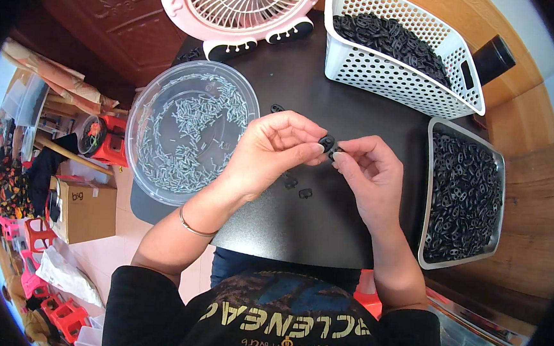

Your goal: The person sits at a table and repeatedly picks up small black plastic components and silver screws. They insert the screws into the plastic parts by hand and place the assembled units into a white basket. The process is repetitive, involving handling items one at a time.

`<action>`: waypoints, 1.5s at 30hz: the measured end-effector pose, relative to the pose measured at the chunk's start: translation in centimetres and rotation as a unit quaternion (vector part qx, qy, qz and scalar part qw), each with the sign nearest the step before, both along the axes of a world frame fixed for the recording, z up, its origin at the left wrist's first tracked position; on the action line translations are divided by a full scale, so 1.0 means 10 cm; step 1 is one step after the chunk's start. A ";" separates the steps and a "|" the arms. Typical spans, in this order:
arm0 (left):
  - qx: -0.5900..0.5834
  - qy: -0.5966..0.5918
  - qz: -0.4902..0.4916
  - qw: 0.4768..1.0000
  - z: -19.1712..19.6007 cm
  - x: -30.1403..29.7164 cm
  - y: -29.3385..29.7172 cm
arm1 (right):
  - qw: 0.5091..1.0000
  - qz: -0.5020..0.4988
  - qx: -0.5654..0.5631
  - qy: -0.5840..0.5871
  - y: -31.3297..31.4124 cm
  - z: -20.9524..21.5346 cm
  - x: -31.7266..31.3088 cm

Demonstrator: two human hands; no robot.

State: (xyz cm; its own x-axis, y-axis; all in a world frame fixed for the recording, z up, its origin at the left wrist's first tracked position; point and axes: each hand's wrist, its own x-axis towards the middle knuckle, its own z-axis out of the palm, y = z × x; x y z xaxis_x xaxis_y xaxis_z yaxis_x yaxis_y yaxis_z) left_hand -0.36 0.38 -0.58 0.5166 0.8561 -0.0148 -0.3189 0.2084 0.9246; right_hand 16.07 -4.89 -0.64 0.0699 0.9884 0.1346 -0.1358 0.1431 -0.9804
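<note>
Above the middle of the black table, my left hand (278, 149) pinches a small black oval plastic part (327, 142) between thumb and fingers. Close against it, my right hand (370, 173) is closed at the fingertips on another small dark piece (335, 152), mostly hidden by the fingers. The two pieces meet or nearly meet; I cannot tell whether they are joined. Below the hands, a loose black part (305, 193) lies on the table, with a few more partly behind my left wrist.
Left of my hands stands a clear round tub (138, 157) of small silvery metal pins. A metal tray (426, 203) of black oval parts is at right. Behind it sits a white perforated basket (386, 84) of black parts. A pink fan (235, 35) stands at the back of the table (279, 237).
</note>
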 end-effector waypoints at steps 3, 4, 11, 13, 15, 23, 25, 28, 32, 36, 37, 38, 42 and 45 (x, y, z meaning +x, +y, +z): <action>0.017 0.014 -0.001 1.000 -0.01 0.00 0.00 | 1.000 -0.002 0.002 -0.020 -0.01 0.00 0.00; 0.022 0.023 0.000 0.999 0.00 -0.01 0.00 | 1.000 -0.001 0.004 -0.025 0.00 0.00 0.00; 0.026 0.040 -0.007 0.999 0.02 0.00 -0.02 | 1.000 0.008 0.000 0.015 0.00 -0.02 0.01; 0.023 0.035 -0.009 0.999 0.01 0.00 -0.02 | 1.000 0.005 -0.008 0.013 0.00 0.00 0.01; 0.017 0.029 -0.009 0.999 0.01 0.00 -0.02 | 1.000 0.003 -0.013 0.013 -0.01 0.00 0.00; 0.022 0.015 -0.011 1.000 0.01 0.02 -0.03 | 0.999 0.002 -0.001 0.034 -0.02 -0.01 0.00; 0.017 0.007 -0.011 1.000 0.01 0.02 -0.04 | 1.000 -0.004 0.004 0.029 -0.03 0.00 -0.01; 0.014 0.004 -0.013 1.000 0.01 0.02 -0.04 | 1.000 -0.006 0.011 0.028 -0.03 -0.01 -0.02; 0.010 0.001 -0.014 1.000 0.00 0.02 -0.04 | 0.999 -0.006 0.015 0.039 -0.02 -0.02 -0.02; 0.005 -0.019 -0.018 1.000 -0.02 0.02 -0.04 | 0.999 0.003 0.005 0.048 -0.02 -0.04 0.00; 0.005 -0.017 -0.019 1.000 -0.02 0.02 -0.05 | 0.999 0.005 0.005 0.051 -0.02 -0.05 0.00; 0.004 -0.016 -0.020 1.000 -0.02 0.02 -0.05 | 0.998 0.007 0.005 0.054 -0.02 -0.05 -0.01; 0.001 -0.024 -0.021 0.999 -0.01 0.02 -0.05 | 0.999 0.006 0.008 0.052 -0.02 -0.04 -0.01; -0.001 -0.024 -0.024 0.999 -0.01 0.02 -0.05 | 0.999 0.005 0.009 0.047 -0.02 -0.04 -0.02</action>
